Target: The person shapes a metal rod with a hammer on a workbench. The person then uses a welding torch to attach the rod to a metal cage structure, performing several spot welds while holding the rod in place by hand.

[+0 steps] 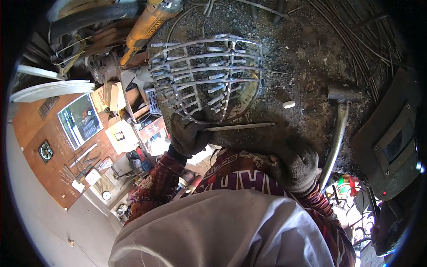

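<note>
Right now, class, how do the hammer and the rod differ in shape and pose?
The hammer has a crosswise head; the rod has none. The hammer is thicker than the rod. The hammer runs mostly up the picture, the rod across it. Both are long.

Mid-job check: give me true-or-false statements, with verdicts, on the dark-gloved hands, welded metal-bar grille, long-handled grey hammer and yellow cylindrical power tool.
1. The dark-gloved left hand is at one end of the thin grey rod. True.
2. The long-handled grey hammer lies on the welded metal-bar grille. False: it lies to the grille's right.
3. The small white oval piece is left of the hammer. True.
4. The yellow cylindrical power tool is in the dark-gloved right hand. False: it's at upper left, away from that hand.
</note>
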`<state>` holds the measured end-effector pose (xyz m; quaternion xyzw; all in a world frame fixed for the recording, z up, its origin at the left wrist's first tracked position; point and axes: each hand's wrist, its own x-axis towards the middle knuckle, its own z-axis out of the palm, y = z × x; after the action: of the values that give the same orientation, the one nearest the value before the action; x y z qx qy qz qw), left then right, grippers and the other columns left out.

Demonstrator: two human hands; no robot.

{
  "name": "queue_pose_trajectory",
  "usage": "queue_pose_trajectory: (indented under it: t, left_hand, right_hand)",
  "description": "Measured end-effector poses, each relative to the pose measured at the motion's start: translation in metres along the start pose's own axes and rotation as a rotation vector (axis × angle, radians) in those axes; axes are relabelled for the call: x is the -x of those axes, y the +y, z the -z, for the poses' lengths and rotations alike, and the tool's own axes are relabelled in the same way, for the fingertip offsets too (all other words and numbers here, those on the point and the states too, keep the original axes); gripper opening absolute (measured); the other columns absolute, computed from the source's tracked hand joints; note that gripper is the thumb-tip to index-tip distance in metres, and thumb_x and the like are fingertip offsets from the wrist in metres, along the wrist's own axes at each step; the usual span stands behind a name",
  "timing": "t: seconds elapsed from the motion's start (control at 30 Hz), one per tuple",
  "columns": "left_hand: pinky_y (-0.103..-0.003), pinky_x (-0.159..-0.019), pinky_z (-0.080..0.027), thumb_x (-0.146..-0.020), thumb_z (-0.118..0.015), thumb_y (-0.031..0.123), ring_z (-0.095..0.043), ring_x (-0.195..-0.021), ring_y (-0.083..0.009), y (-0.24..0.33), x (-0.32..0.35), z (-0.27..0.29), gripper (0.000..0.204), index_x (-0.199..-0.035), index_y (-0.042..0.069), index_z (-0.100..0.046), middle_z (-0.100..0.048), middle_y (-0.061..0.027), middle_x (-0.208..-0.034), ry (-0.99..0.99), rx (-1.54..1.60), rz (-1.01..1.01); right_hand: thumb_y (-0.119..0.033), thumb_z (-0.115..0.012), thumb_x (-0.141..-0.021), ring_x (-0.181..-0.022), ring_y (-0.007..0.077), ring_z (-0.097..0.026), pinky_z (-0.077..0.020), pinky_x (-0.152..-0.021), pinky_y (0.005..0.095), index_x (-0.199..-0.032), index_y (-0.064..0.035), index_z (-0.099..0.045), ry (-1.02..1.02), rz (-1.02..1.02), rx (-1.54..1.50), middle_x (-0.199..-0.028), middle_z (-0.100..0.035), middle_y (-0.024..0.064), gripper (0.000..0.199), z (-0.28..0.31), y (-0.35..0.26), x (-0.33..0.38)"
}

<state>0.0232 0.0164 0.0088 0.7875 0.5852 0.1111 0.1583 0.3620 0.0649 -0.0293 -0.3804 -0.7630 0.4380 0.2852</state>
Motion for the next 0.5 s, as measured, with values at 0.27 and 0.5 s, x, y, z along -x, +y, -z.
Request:
queue_pose_trajectory:
  t: [0.27, 0.5]
  left_hand:
    - [-0.052, -0.094, -0.048, -0.075, -0.076, 0.018, -0.068, -0.103, -0.0368, -0.008, 0.022, -0.003, 0.026, -0.101, 0.013, -0.075, -0.073, -0.0129, -0.110, -0.027, -0.075, 0.028]
    - [-0.052, -0.088, -0.045, -0.073, -0.078, 0.019, -0.063, -0.094, -0.0348, -0.014, 0.030, -0.010, 0.026, -0.099, 0.016, -0.074, -0.070, -0.0085, -0.111, -0.006, -0.148, 0.075]
  right_hand:
    - [-0.018, -0.077, -0.087, -0.078, 0.0383, -0.067, -0.0539, -0.069, 0.0485, -0.108, -0.0083, -0.070, 0.125, 0.023, 0.052, -0.090, -0.070, 0.0142, 0.024, -0.008, -0.003, 0.002]
    - [-0.023, -0.078, -0.092, -0.094, 0.0330, -0.072, -0.0586, -0.083, 0.0416, -0.136, -0.0012, -0.063, 0.377, -0.228, 0.384, -0.112, -0.070, 0.0184, 0.051, 0.049, -0.021, -0.022]
